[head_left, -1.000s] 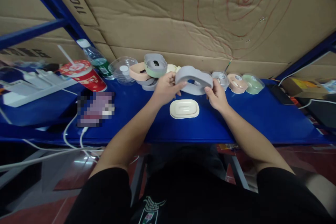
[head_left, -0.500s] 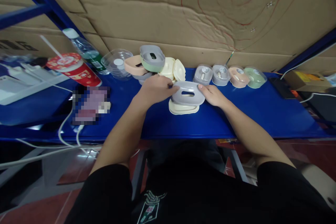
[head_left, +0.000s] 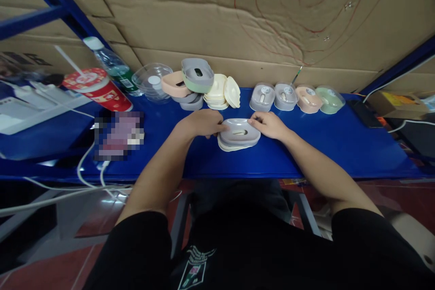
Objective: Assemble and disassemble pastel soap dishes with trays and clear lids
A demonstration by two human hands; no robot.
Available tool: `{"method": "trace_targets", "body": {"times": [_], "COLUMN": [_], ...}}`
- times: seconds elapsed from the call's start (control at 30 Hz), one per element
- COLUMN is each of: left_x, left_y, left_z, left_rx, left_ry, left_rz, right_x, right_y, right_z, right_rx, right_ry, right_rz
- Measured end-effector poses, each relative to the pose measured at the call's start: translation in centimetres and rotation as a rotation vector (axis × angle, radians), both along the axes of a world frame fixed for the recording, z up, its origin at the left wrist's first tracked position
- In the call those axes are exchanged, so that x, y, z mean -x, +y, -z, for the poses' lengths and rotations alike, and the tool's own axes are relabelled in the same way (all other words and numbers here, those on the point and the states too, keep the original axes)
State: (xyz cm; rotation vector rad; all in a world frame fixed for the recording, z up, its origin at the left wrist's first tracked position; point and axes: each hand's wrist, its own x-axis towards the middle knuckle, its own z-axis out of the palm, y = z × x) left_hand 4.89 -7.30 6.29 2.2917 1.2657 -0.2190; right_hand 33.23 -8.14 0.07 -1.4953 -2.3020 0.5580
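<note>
A grey oval dish point(head_left: 239, 132) with a slot in its middle sits on top of a cream oval tray point(head_left: 231, 147) on the blue table point(head_left: 326, 149). My left hand point(head_left: 203, 123) grips the grey dish at its left end, fingers curled on the rim. My right hand point(head_left: 267, 124) holds its right end, fingertips pressed on the upper edge. Only the cream tray's front rim shows beneath the grey dish.
Behind stand a stack of cream trays point(head_left: 220, 93), grey, peach and green dishes point(head_left: 193, 80), a clear lid point(head_left: 152, 81) and several lidded boxes point(head_left: 295, 97). A red cup point(head_left: 96, 89), a bottle point(head_left: 110, 66) and white cables point(head_left: 84, 176) lie left. Cardboard backs the table.
Both hands have lowered the grey dish from in front of the row down onto the cream tray, where it now rests flat. The view has tilted down slightly.
</note>
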Motion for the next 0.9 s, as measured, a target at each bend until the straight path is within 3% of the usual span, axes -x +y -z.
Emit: {"method": "trace_targets", "body": {"times": [0.1, 0.2, 0.4, 0.73, 0.9], "left_x": [0.0, -0.2, -0.5, -1.0, -0.3], "left_y": [0.3, 0.8, 1.6, 1.9, 3.1], "left_z": [0.5, 1.4, 3.4, 4.2, 4.9], "left_rx": [0.064, 0.005, -0.172, -0.111, -0.14], "left_ry": [-0.106, -0.148, -0.198, -0.29, -0.337], "left_rz": [-0.043, -0.053, 0.097, 0.144, 0.092], "right_x": [-0.1, -0.5, -1.0, -0.9, -0.7], "right_y": [0.0, 0.3, 0.7, 0.7, 0.7], "right_z": [0.1, 0.0, 0.0, -0.2, -0.2], "right_rx": [-0.027, -0.031, -0.021, 0.024, 0.03], "right_ry": [0.037, 0.028, -0.068, -0.09, -0.125], "right_rz": [-0.011, 0.009, 0.02, 0.006, 0.015]}}
